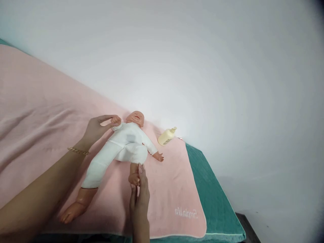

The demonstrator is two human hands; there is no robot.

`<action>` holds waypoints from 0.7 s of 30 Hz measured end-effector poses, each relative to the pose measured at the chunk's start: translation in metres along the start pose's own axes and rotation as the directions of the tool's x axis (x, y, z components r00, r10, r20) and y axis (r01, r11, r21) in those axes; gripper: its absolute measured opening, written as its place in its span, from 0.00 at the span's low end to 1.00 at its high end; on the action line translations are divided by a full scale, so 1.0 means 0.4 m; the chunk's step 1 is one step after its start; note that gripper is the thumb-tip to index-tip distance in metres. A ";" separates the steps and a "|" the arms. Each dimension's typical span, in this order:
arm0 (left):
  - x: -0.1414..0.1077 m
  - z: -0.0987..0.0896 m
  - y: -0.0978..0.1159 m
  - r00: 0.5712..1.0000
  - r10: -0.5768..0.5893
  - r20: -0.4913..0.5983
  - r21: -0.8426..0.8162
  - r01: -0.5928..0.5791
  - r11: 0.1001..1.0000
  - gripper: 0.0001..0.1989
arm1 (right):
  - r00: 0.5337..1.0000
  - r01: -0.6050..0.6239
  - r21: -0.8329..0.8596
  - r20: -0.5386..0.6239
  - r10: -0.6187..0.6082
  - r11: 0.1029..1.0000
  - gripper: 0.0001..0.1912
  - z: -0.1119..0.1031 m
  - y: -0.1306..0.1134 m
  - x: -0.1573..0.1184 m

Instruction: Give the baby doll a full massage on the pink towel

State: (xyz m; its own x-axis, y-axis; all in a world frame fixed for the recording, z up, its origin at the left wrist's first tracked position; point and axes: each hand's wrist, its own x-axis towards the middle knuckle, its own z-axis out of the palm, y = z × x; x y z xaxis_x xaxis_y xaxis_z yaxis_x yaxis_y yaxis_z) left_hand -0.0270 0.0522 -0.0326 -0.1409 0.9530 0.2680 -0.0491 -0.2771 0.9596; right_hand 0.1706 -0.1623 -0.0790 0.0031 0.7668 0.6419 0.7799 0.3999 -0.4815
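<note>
A baby doll [129,138] in white clothes lies on its back, its head near the wall. My left hand [95,131], with a gold chain bracelet at the wrist, pinches the doll's small hand between thumb and fingers. Lower down, my right hand [140,197] grips the doll's bent leg around the foot and ankle. The other leg is stretched out toward me, its bare foot resting near the front edge. On the right, the doll's free arm lies out to the side with its fingers spread.
Beyond the doll's free arm, a pale yellow pump bottle [166,136] stands tilted near the wall [215,67]. Under everything lies a pink blanket [174,189] with white lettering at its corner. A green padded surface [212,192] shows past the blanket's right edge.
</note>
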 end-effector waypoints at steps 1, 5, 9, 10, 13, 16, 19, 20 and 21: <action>-0.007 0.006 0.002 0.998 0.009 0.054 0.020 -0.011 1.000 0.18 | 1.000 0.001 0.015 0.001 -0.001 1.000 0.29 0.002 0.005 0.020; -0.020 0.021 -0.008 0.957 0.079 0.280 0.080 -0.106 0.991 0.19 | 1.000 -0.021 0.064 0.014 0.020 0.998 0.27 0.009 0.015 0.091; -0.009 0.025 -0.023 0.897 0.133 0.422 0.171 -0.223 0.960 0.18 | 0.992 -0.121 0.102 0.048 0.117 0.987 0.25 0.007 0.016 0.138; -0.007 0.025 -0.026 0.882 0.138 0.450 0.194 -0.248 0.949 0.18 | 0.989 -0.143 0.112 0.052 0.138 0.983 0.25 0.006 0.016 0.145; -0.003 0.026 -0.032 0.868 0.141 0.476 0.205 -0.265 0.942 0.17 | 0.984 -0.176 0.135 0.060 0.169 0.975 0.25 0.002 0.014 0.155; -0.009 0.025 -0.024 0.899 0.114 0.423 0.151 -0.194 0.969 0.16 | 0.983 -0.178 0.140 0.064 0.170 0.974 0.25 -0.004 0.007 0.148; -0.017 0.019 -0.001 0.956 0.042 0.291 0.063 -0.063 0.996 0.17 | 0.985 -0.166 0.131 0.060 0.159 0.977 0.26 -0.011 -0.008 0.123; -0.019 0.016 0.009 0.971 0.017 0.240 0.037 -0.027 0.999 0.18 | 0.987 -0.154 0.122 0.061 0.148 0.980 0.26 -0.013 -0.013 0.110; -0.019 0.013 0.017 0.983 -0.007 0.184 0.012 0.005 1.000 0.18 | 0.990 -0.137 0.109 0.061 0.130 0.985 0.27 -0.016 -0.019 0.095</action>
State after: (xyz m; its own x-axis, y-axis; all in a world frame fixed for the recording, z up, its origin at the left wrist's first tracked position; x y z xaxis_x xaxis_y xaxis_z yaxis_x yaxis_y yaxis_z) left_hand -0.0212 0.0436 -0.0275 0.0436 0.9612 0.2724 -0.0378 -0.2708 0.9619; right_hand 0.1689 -0.1396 -0.0471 0.0663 0.8418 0.5357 0.6991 0.3439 -0.6269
